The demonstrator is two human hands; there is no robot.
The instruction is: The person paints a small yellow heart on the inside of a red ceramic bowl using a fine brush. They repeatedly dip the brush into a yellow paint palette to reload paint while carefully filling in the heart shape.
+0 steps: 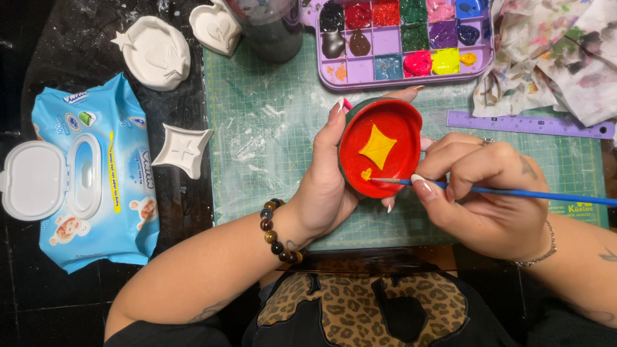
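Two hands: left hand grips red dish, right hand pinches brush.

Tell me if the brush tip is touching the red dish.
Touching. The head view shows the paintbrush tip meeting the red dish at a small yellow mark, no gap visible.

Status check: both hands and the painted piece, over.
Left hand cups round red dish with yellow star. Right hand pinches blue-handled paintbrush, tip on dish's lower inside. Nothing in between.
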